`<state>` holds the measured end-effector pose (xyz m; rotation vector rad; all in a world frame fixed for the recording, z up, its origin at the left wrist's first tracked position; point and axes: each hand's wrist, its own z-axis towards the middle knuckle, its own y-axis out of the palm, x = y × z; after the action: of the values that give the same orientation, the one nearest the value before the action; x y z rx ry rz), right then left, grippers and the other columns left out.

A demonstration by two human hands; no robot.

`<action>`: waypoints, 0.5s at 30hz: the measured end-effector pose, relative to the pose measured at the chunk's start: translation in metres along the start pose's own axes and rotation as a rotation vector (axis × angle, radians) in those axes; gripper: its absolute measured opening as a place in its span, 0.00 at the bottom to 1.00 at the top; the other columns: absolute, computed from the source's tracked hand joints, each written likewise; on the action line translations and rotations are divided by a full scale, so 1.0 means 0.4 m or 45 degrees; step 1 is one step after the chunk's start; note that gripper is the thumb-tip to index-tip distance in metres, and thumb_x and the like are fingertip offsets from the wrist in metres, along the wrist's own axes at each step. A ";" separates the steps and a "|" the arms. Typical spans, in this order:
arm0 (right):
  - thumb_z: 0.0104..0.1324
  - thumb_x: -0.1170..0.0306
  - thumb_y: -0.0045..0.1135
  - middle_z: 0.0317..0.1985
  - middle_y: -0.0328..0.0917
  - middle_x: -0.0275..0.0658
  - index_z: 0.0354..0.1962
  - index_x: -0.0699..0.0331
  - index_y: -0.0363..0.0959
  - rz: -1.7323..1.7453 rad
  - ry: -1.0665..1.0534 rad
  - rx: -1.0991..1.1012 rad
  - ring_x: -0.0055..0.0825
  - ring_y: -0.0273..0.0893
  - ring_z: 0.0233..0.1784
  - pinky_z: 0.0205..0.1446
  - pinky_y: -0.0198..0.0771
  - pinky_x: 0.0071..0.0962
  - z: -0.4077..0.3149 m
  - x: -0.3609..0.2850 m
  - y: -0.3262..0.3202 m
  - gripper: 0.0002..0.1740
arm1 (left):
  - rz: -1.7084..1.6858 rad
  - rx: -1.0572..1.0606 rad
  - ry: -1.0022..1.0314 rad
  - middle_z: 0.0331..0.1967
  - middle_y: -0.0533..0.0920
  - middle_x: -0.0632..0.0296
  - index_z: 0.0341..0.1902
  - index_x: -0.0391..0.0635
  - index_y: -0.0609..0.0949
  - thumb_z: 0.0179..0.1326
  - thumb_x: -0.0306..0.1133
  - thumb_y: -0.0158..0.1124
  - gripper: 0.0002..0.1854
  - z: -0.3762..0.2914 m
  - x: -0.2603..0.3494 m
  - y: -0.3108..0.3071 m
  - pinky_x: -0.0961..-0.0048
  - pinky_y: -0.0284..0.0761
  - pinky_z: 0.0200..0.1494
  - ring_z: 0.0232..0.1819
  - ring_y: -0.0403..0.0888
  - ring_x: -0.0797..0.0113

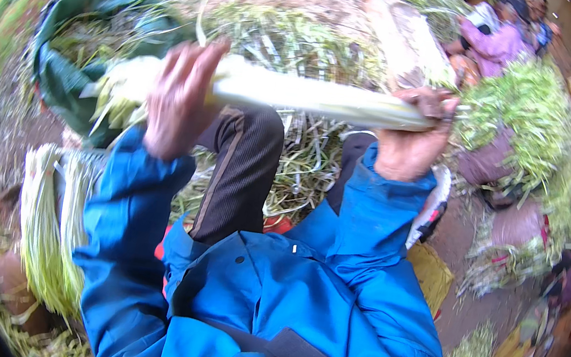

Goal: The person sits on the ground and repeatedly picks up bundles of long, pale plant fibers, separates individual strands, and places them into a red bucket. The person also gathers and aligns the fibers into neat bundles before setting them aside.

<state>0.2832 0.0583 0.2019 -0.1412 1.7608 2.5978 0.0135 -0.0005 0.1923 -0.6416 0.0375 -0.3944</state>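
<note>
A thick bundle of pale white-green plant stalks stretches level between my two hands, blurred by motion. My right hand is closed around its right end. Near the bundle's leafy left end is my left hand, back of the hand up, fingers over the stalks; whether it grips them is unclear from the blur. Both arms wear blue sleeves. Below my left hand, beside my left arm, lie long bundles of pale stalks with yellow-green tips.
A green cloth sack with plant scraps lies at the left. Loose trimmed leaves cover the ground ahead. A large leafy heap is at the right, with seated people behind it. A pale board-like object lies ahead.
</note>
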 end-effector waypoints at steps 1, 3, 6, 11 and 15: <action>0.62 0.59 0.47 0.18 0.60 0.24 0.29 0.56 0.68 -0.023 -0.008 0.071 0.17 0.61 0.24 0.40 0.63 0.31 -0.001 -0.024 -0.046 0.10 | 0.018 -0.120 -0.001 0.39 0.74 0.55 0.50 0.47 0.72 0.36 0.28 0.67 0.30 -0.050 0.012 0.015 0.65 0.70 0.44 0.43 0.72 0.54; 0.62 0.60 0.48 0.18 0.60 0.24 0.30 0.55 0.66 -0.353 -0.069 0.266 0.17 0.61 0.23 0.38 0.64 0.31 -0.024 -0.090 -0.142 0.09 | -0.269 -0.428 -0.029 0.43 0.73 0.54 0.50 0.48 0.71 0.35 0.31 0.68 0.31 -0.161 0.079 0.028 0.64 0.69 0.47 0.45 0.71 0.54; 0.62 0.65 0.47 0.18 0.60 0.25 0.29 0.57 0.64 -0.502 -0.053 0.461 0.14 0.60 0.21 0.33 0.61 0.25 -0.100 -0.184 -0.238 0.06 | -0.473 -0.887 -0.150 0.47 0.71 0.54 0.49 0.47 0.71 0.36 0.33 0.68 0.30 -0.305 0.141 0.022 0.63 0.68 0.48 0.49 0.69 0.54; 0.59 0.68 0.48 0.14 0.61 0.23 0.22 0.55 0.61 -0.754 -0.220 0.762 0.15 0.61 0.18 0.29 0.61 0.22 -0.207 -0.361 -0.320 0.09 | -0.650 -1.012 -0.320 0.47 0.72 0.55 0.45 0.45 0.73 0.42 0.33 0.64 0.23 -0.373 0.169 0.027 0.65 0.69 0.46 0.50 0.69 0.56; 0.60 0.68 0.47 0.13 0.59 0.23 0.19 0.54 0.59 -0.993 -0.201 0.846 0.14 0.60 0.17 0.29 0.61 0.22 -0.206 -0.431 -0.329 0.11 | -0.637 -0.951 -0.416 0.45 0.74 0.58 0.42 0.46 0.75 0.43 0.33 0.63 0.19 -0.396 0.162 0.005 0.67 0.71 0.44 0.44 0.71 0.58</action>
<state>0.4678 0.0394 0.0624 -0.4773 1.8845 1.3984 0.0497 -0.1142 0.0695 -1.4584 -0.3071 -0.7639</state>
